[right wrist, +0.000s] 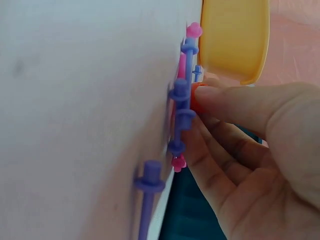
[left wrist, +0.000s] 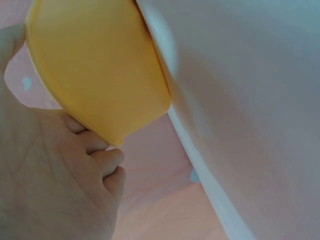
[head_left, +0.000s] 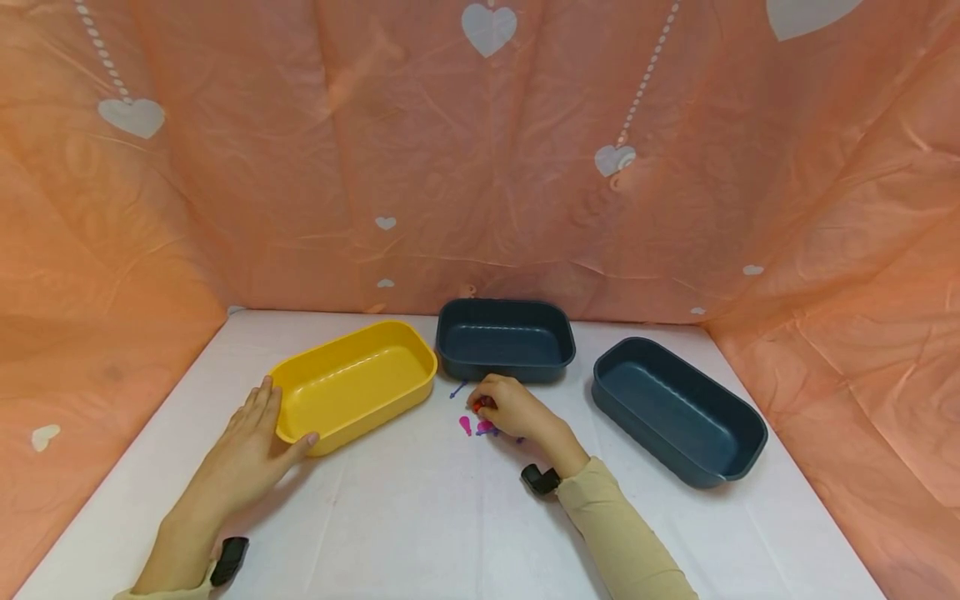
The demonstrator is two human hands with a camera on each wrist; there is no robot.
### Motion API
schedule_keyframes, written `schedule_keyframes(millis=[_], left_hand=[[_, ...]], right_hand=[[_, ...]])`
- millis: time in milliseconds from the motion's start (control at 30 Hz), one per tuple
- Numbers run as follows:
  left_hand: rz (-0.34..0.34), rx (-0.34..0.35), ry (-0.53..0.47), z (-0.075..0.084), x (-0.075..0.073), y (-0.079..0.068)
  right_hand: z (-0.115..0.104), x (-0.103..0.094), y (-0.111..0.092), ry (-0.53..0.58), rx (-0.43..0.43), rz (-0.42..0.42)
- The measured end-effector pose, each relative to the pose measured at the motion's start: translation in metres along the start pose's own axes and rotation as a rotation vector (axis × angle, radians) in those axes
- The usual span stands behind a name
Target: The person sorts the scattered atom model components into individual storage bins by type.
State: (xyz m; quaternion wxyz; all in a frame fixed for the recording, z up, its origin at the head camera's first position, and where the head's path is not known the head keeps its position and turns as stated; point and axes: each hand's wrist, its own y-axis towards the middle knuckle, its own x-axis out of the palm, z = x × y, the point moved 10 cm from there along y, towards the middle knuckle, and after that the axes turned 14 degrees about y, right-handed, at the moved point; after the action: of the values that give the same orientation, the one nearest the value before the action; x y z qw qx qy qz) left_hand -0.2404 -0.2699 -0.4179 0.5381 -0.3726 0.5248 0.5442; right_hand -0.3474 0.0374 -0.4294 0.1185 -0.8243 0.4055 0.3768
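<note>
Open cloth [head_left: 405, 517] at six; touching tray [head_left: 360, 425] with straight left hand [head_left: 251, 446]; pinching seemingly red piece [right wrist: 198, 99] with right hand [head_left: 516, 408], three o'clock.

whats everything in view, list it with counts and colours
yellow tray: 1, yellow, left on table
dark trays: 2, dark blue, back middle and right
purple pieces: several, purple, middle of table
pink pieces: at least 2, pink, beside purple ones
red piece: 1 visible, red, pinched above table
table: 1, white-covered, under trays
hanging cloth: count unclear, orange with pale hearts, back and sides
wrist devices: 2, black, one per wrist
sleeves: 2, beige, on forearms
left hand: 1, bare, touching yellow tray's left end
right hand: 1, bare, pinching red piece
</note>
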Motion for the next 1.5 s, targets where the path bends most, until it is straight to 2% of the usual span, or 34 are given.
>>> schedule_keyframes(millis=[367,633,1100,1500], left_hand=[[-0.005,-0.004,0.009,-0.001,0.002,0.001],[-0.006,-0.004,0.013,-0.001,0.003,-0.001],[-0.006,-0.006,0.009,-0.001,0.002,-0.001],[-0.006,-0.006,0.012,-0.001,0.002,-0.001]], right_hand=[[-0.002,-0.001,-0.002,0.000,-0.021,0.008],[-0.011,-0.005,-0.004,0.015,-0.082,0.047],[-0.036,-0.017,-0.003,0.154,-0.222,0.216],[-0.056,-0.019,0.009,0.157,-0.350,0.328]])
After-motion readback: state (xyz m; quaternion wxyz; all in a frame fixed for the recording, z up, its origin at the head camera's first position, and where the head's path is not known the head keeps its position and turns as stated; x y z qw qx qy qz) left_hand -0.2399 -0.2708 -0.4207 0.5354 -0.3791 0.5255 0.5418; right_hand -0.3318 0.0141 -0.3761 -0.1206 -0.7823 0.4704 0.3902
